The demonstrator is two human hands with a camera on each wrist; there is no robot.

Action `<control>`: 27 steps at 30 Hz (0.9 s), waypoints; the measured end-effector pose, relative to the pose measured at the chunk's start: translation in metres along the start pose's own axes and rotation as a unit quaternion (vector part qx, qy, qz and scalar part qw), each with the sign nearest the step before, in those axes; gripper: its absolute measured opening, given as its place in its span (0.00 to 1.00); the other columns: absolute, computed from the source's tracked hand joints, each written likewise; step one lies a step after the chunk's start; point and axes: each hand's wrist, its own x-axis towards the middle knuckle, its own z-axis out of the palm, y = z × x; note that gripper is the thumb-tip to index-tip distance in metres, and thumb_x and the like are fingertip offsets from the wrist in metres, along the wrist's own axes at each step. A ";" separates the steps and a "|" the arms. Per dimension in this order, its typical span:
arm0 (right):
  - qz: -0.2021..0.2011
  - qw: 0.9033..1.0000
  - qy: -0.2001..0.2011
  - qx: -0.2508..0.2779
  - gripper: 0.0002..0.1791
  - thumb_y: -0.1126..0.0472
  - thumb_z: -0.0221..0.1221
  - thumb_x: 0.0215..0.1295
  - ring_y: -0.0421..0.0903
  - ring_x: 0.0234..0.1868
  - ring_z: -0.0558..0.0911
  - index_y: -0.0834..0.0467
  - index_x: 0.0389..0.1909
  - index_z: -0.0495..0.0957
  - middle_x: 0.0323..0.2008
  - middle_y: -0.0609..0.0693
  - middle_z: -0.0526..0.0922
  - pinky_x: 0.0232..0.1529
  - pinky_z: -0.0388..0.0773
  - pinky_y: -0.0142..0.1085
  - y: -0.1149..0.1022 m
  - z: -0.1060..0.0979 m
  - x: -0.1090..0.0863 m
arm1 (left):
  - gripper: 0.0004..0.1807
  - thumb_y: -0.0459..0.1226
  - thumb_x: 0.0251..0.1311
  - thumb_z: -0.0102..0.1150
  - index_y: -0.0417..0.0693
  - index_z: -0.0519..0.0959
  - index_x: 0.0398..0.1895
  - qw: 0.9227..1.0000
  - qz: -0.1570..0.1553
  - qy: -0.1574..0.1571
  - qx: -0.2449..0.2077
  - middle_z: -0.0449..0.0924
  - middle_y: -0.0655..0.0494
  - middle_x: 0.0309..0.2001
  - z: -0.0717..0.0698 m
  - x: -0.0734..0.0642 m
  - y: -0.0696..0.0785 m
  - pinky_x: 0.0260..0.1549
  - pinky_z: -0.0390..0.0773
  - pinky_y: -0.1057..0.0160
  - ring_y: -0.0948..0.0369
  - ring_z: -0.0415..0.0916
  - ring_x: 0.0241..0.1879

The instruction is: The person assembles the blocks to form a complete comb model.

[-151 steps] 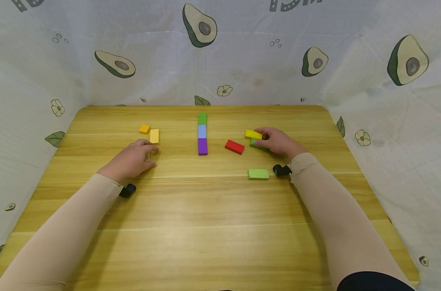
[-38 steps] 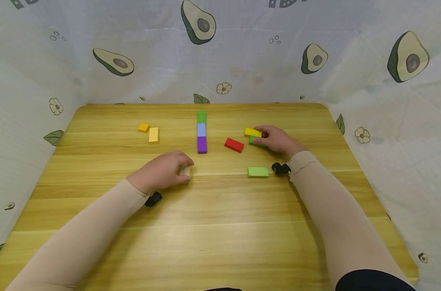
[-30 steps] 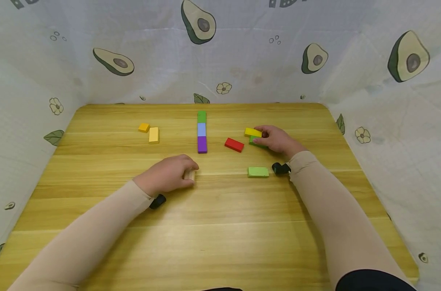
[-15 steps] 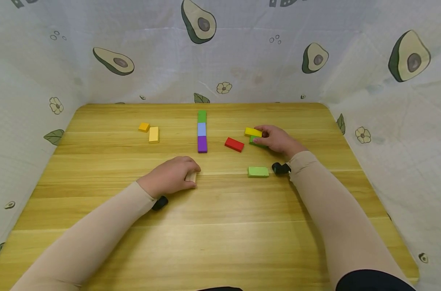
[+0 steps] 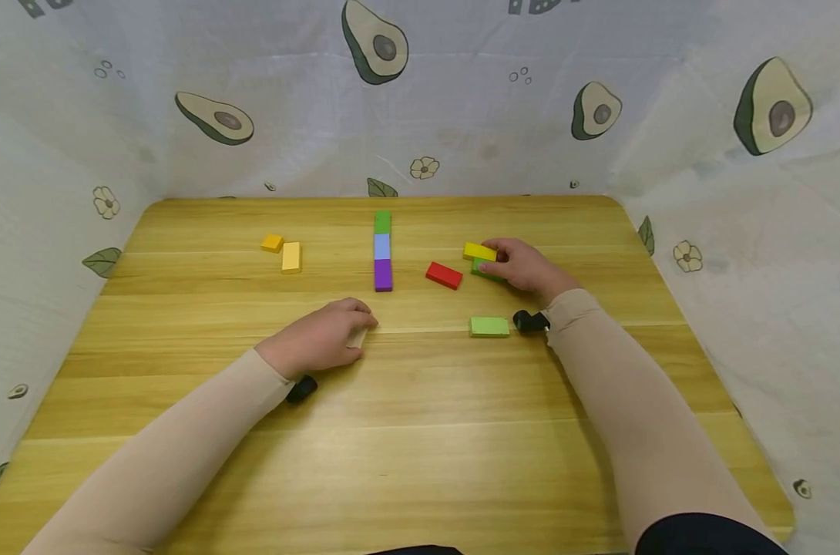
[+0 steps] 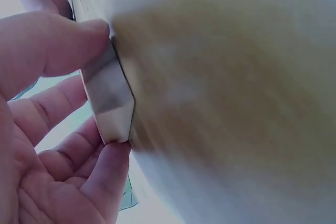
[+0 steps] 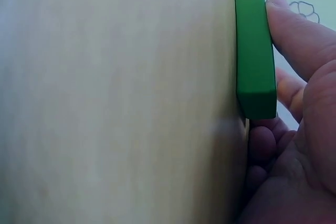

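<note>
My left hand (image 5: 316,336) is at the middle of the table, nearer to me than the column of blocks. It holds a pale wooden block (image 6: 113,95) between thumb (image 6: 79,43) and a fingertip at its other end. My right hand (image 5: 527,268) rests at the right by a green block (image 7: 254,51) and a yellow block (image 5: 478,251). Its thumb lies against the green block's upper edge; the other fingers are loosely bent, partly hidden behind the blocks.
A green block (image 5: 382,222), a light blue block (image 5: 381,247) and a purple block (image 5: 383,275) form a straight column. A red block (image 5: 444,275) and a lime block (image 5: 489,327) lie to the right. An orange block (image 5: 272,243) and a light yellow block (image 5: 291,257) lie at the left.
Over five seconds my left hand has travelled from beside the light yellow block rightward to the table's middle, carrying the pale block. It has barely moved lately. My right hand has stayed put.
</note>
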 end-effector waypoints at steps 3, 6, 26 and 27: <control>0.003 1.000 0.002 0.002 0.38 0.46 0.58 0.79 0.56 0.54 0.72 0.58 0.81 0.61 0.63 0.63 0.75 0.60 0.71 0.48 0.001 0.000 0.000 | 0.25 0.38 0.68 0.68 0.44 0.80 0.67 1.000 -0.003 -0.002 0.000 0.75 0.44 0.69 0.001 0.000 0.000 0.69 0.76 0.49 0.48 0.76 0.67; 0.004 1.000 0.005 -0.001 0.37 0.46 0.58 0.79 0.56 0.53 0.72 0.58 0.81 0.61 0.62 0.63 0.75 0.59 0.71 0.47 0.001 0.000 0.001 | 0.26 0.40 0.68 0.69 0.45 0.79 0.68 1.000 -0.004 0.000 -0.002 0.75 0.44 0.69 0.001 0.000 0.000 0.69 0.76 0.49 0.48 0.76 0.67; 0.003 1.000 -0.002 0.006 0.38 0.46 0.58 0.79 0.57 0.56 0.71 0.57 0.82 0.60 0.64 0.63 0.74 0.65 0.70 0.51 -0.001 -0.001 0.000 | 0.30 0.44 0.65 0.73 0.39 0.78 0.66 1.000 0.007 0.021 -0.008 0.81 0.46 0.66 -0.002 -0.001 -0.002 0.70 0.75 0.49 0.48 0.77 0.67; 0.003 1.000 -0.002 0.006 0.38 0.46 0.58 0.79 0.57 0.56 0.71 0.57 0.82 0.60 0.64 0.63 0.74 0.64 0.70 0.51 -0.001 -0.001 0.000 | 0.30 0.45 0.65 0.73 0.40 0.78 0.66 1.000 0.005 0.020 -0.007 0.81 0.46 0.65 -0.002 0.000 -0.001 0.70 0.75 0.49 0.49 0.77 0.67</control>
